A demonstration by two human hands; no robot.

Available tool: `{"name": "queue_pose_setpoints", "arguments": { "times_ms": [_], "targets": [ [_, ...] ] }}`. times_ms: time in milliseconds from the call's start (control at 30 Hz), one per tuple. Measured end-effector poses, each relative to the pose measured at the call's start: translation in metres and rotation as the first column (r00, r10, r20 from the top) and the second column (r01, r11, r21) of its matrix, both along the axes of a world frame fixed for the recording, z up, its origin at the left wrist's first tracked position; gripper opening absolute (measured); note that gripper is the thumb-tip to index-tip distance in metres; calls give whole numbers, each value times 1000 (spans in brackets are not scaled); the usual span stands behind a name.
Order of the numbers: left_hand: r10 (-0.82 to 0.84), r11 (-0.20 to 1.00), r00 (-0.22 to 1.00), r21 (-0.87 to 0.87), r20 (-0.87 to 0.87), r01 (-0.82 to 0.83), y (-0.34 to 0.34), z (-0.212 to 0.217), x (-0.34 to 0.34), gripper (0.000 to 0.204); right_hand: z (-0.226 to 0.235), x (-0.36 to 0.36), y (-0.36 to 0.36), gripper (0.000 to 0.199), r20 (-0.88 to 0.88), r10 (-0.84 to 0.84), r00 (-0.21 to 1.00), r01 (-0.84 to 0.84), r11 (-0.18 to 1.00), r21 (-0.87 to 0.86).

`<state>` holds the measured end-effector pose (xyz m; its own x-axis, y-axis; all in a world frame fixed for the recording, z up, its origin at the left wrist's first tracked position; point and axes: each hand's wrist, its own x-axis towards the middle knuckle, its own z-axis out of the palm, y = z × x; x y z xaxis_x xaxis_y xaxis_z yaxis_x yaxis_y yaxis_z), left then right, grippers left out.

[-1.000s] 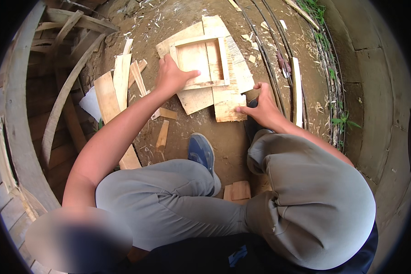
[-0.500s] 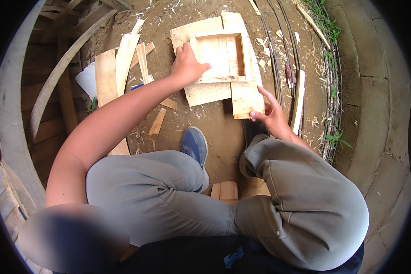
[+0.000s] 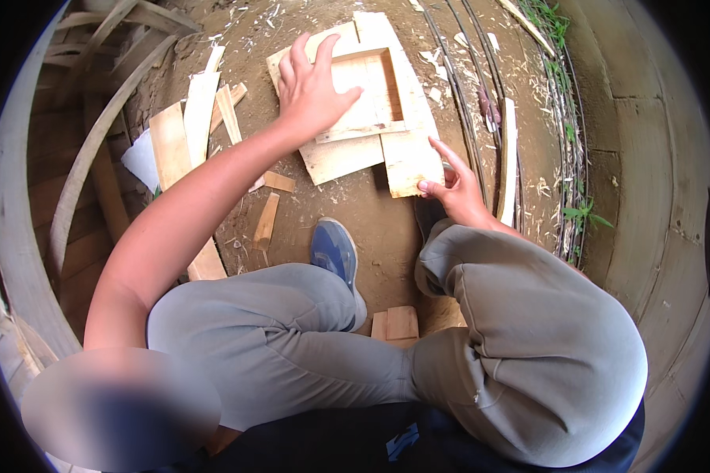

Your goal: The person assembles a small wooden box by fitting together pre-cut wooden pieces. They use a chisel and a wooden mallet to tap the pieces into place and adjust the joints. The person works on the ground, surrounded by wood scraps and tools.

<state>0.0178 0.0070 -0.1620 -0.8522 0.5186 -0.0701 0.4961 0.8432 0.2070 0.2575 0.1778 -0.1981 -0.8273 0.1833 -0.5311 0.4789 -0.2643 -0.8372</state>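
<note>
A shallow rectangular wooden frame point(image 3: 361, 132) lies on two pale boards side by side on the dirt ground. My left hand point(image 3: 312, 88) is over the frame's left side, its fingers spread and the thumb reaching toward the inside. Whether the palm presses on the wood cannot be made out. The right board point(image 3: 412, 162) sticks out nearer to me than the left board point(image 3: 343, 162). At its near right corner, my right hand point(image 3: 459, 193) grips it, thumb at the near end and fingers along the right edge.
Loose wooden planks point(image 3: 170, 142) and a small wood offcut point(image 3: 266, 222) lie to the left. Dark rods point(image 3: 467, 118) and a narrow pale strip point(image 3: 508, 162) run along the right. Two small blocks point(image 3: 398, 324) sit between my legs, beyond which is my blue shoe point(image 3: 335, 252).
My left hand has loosened from the frame's left rail; its fingers are now raised and spread. My right hand keeps its hold on the board. The whole view has shifted slightly.
</note>
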Motion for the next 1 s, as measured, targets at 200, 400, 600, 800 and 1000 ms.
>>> {"name": "queue_pose_setpoints", "arguments": {
  "times_ms": [200, 400, 600, 800, 1000],
  "targets": [
    [-262, 965, 960, 60, 98, 257, 0, -26, -33, 102, 1, 1, 6, 77, -31, 36, 999, -36, 999, -2],
    [-148, 983, 976, -83, 161, 163, 8, -18, -19, 109, -1, 2, 11, 78, -48, 88, 995, -89, 996, -10],
    [-129, 989, 962, -44, 241, 143, 10, -18, -22, 110, -4, 2, 9, 76, -34, 99, 995, -96, 993, 69],
    [-129, 989, 968, -43, 216, 142, 7, -19, -21, 110, 17, -8, 14, 87, 170, 280, 945, -328, 809, 488],
    [-141, 988, 964, -23, 224, 150, 9, -18, -18, 110, 7, -1, 11, 96, -22, 184, 983, -161, 906, 392]
  ]
}}
